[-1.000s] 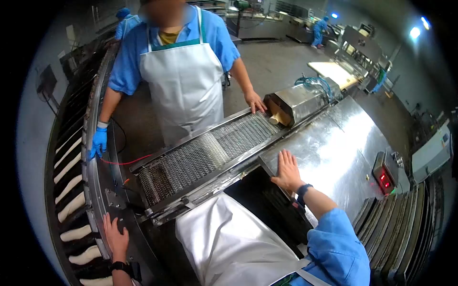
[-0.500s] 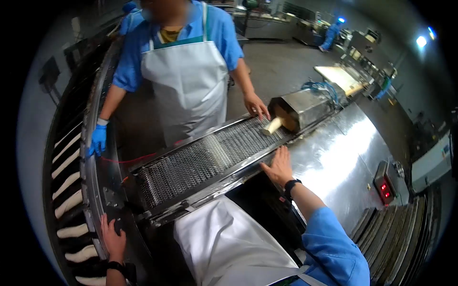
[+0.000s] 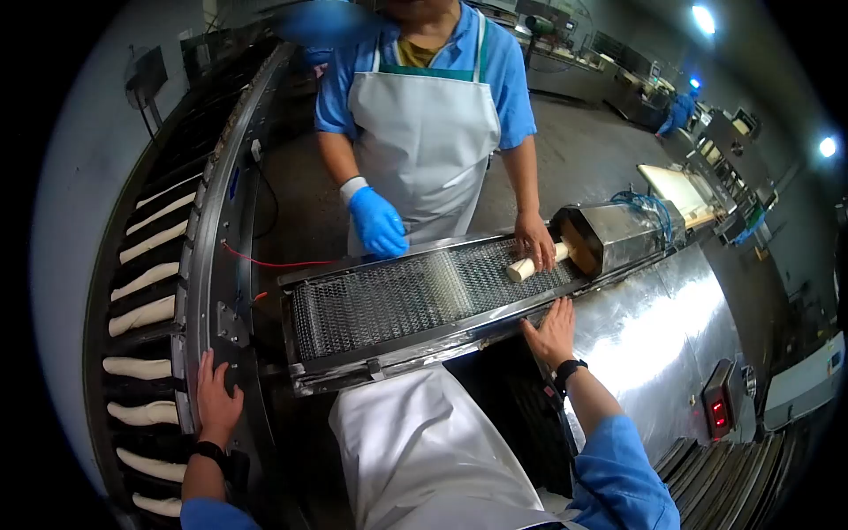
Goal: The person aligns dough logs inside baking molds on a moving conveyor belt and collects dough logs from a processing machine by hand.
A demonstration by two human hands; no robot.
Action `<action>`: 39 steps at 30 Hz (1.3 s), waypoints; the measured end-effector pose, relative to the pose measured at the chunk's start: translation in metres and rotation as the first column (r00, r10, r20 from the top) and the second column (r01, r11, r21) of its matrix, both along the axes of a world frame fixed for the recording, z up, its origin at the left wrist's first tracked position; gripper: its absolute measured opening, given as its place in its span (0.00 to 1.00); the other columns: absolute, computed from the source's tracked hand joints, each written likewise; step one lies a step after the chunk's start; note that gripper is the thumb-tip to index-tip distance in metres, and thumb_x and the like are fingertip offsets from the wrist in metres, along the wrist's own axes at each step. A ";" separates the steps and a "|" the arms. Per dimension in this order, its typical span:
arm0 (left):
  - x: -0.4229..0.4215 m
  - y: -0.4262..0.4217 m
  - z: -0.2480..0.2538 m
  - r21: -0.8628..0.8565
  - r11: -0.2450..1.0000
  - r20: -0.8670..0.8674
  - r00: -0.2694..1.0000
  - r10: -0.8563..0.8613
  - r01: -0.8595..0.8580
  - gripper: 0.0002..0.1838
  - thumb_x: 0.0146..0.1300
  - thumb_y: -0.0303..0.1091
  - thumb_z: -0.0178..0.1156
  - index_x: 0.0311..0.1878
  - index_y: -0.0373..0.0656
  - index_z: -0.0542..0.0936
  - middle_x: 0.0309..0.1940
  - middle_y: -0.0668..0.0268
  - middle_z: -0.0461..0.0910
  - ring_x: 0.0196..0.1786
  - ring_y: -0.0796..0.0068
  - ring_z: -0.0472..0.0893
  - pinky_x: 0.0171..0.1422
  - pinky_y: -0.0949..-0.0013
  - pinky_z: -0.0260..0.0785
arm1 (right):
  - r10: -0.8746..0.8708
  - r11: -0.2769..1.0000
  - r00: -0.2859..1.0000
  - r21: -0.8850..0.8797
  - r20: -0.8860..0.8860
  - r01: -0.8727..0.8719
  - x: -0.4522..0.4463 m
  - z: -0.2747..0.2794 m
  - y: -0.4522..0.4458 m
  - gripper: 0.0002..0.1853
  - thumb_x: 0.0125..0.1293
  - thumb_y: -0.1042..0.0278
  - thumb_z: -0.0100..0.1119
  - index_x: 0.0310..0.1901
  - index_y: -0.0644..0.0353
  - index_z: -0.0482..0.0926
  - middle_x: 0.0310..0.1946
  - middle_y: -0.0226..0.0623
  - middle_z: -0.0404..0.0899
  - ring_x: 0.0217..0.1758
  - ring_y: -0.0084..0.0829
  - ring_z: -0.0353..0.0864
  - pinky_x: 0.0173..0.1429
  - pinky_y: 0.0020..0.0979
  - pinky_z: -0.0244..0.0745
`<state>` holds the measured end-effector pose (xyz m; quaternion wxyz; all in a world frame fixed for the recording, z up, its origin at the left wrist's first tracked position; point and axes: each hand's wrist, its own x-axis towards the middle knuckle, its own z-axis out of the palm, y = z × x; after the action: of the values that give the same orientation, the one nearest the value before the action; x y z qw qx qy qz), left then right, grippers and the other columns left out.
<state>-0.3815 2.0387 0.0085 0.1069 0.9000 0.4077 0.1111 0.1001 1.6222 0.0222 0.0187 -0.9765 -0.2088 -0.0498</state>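
Note:
My left hand (image 3: 217, 399) lies with fingers stretched on the metal edge of the long line at the left, holding nothing. Beside it, pale dough strips (image 3: 142, 412) rest in dark slots. My right hand (image 3: 552, 336) is spread flat at the near side rail of the mesh conveyor (image 3: 380, 305), also holding nothing. Just beyond it, a pale dough roll (image 3: 523, 268) lies on the mesh by the mouth of a metal housing (image 3: 623, 237). A co-worker's bare hand (image 3: 533, 240) touches this roll from above. The co-worker's blue-gloved hand (image 3: 378, 223) hovers near the far rail.
A co-worker in a white apron (image 3: 424, 132) stands across the conveyor. At the right are a shiny steel table (image 3: 645, 327), a control box with red digits (image 3: 720, 411) and stacked dark trays (image 3: 733, 477). A red cable (image 3: 274, 261) runs between line and conveyor.
The view has shifted, so the scene sits further right and lower. The co-worker's gloved hand has left the line's edge for the conveyor; their bare hand has come onto the dough roll.

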 end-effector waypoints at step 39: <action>-0.003 0.006 0.000 -0.017 1.000 -0.031 0.999 0.025 -0.026 0.27 0.51 0.22 0.61 0.57 0.33 0.72 0.75 0.50 0.52 0.77 0.49 0.53 0.79 0.55 0.50 | -0.006 0.999 1.000 -0.032 0.027 0.007 -0.005 0.001 0.005 0.53 0.62 0.37 0.54 0.69 0.83 0.50 0.73 0.65 0.47 0.79 0.55 0.41 0.81 0.44 0.35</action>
<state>-0.3846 2.0444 0.0088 0.1070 0.8954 0.4217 0.0949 0.0950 1.6274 0.0231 0.0000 -0.9766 -0.2068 -0.0595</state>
